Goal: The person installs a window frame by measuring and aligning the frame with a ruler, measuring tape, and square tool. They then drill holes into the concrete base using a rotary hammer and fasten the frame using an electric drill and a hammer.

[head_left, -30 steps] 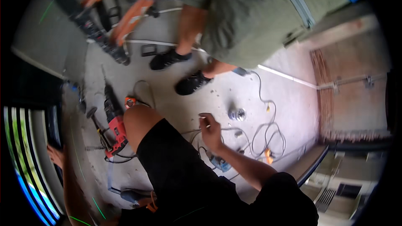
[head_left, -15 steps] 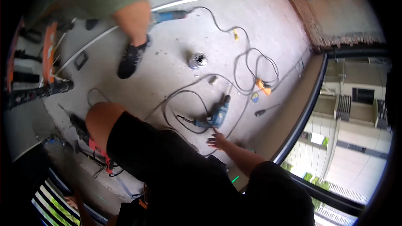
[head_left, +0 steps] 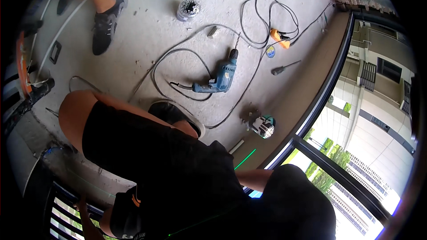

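Observation:
A blue corded drill (head_left: 224, 74) with a long bit lies on the concrete floor ahead of me, its cable looping around it. My right forearm (head_left: 252, 178) shows only in part below it; the hand is hidden behind my dark clothing. At the lower left, my left hand (head_left: 82, 203) is small in view at the dark window frame, its fingers apart and nothing visible held. My bent knee (head_left: 75, 113) and a dark shoe (head_left: 171, 114) are between the hands and the drill. Right of the shoe stands a compact green and white device (head_left: 263, 126).
Another person's leg and black shoe (head_left: 106, 29) stand at the upper left. A round tub of small metal pieces (head_left: 187, 10), an orange power socket block (head_left: 280, 38), a dark-handled tool (head_left: 284, 67) and looping cables (head_left: 153, 69) lie about. A framed window (head_left: 320, 93) runs along the right.
My right hand has drawn back from beside the drill and gone out of sight. The view has shifted, so the floor things sit higher and the green and white device shows.

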`<state>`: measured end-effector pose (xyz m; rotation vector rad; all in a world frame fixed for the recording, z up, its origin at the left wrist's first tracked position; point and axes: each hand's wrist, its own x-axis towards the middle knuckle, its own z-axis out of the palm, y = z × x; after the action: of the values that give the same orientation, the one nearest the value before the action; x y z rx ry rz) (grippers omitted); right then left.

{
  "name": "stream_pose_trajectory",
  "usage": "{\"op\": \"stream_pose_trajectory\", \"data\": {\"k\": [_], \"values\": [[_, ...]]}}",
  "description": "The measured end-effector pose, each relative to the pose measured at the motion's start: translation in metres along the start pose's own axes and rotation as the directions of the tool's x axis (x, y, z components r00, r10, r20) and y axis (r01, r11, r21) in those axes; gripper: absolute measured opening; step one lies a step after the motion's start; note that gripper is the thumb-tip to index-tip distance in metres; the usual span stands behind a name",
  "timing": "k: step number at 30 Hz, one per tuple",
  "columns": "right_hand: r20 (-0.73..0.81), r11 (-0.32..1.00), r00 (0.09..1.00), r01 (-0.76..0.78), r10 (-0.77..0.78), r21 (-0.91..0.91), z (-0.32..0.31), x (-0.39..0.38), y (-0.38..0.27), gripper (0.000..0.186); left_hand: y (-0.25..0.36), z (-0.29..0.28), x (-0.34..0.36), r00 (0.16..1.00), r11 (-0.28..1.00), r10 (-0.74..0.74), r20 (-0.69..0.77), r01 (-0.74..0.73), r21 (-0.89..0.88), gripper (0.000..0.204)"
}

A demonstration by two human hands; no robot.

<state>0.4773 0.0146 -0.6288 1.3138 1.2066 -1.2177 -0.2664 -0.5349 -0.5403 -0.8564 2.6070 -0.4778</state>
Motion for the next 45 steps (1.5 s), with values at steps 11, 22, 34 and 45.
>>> {"op": "stream_pose_trajectory", "data": {"k": [11, 22, 34, 45], "values": [[-0.137, 0.974, 0.979, 0.127, -0.154, -0.188, -0.114, 0.093, -0.102, 0.032, 0.018, -0.003, -0.022, 0.982, 0.997, -0.058, 0.179, 0.047, 0.066, 0.158], [0.238, 0.689, 0.789, 0.611, -0.566, -0.39, -0.411, 0.047, -0.412, 0.046, 0.025, 0.003, -0.065, 0.999, 0.997, 0.029, 0.037, -0.027, -0.073, 0.155], [-0.644, 0.788, 0.531, 0.079, -0.551, -0.61, -0.672, -0.093, -0.714, 0.017, 0.034, 0.029, -0.076, 0.99, 0.982, -0.097, -0.104, 0.078, -0.173, 0.135], [-0.417, 0.814, 0.861, -0.006, -0.291, -0.581, -0.531, -0.01, -0.626, 0.058, 0.039, -0.018, -0.15, 0.966, 0.934, -0.077, -0.246, -0.016, -0.357, 0.131]]}}
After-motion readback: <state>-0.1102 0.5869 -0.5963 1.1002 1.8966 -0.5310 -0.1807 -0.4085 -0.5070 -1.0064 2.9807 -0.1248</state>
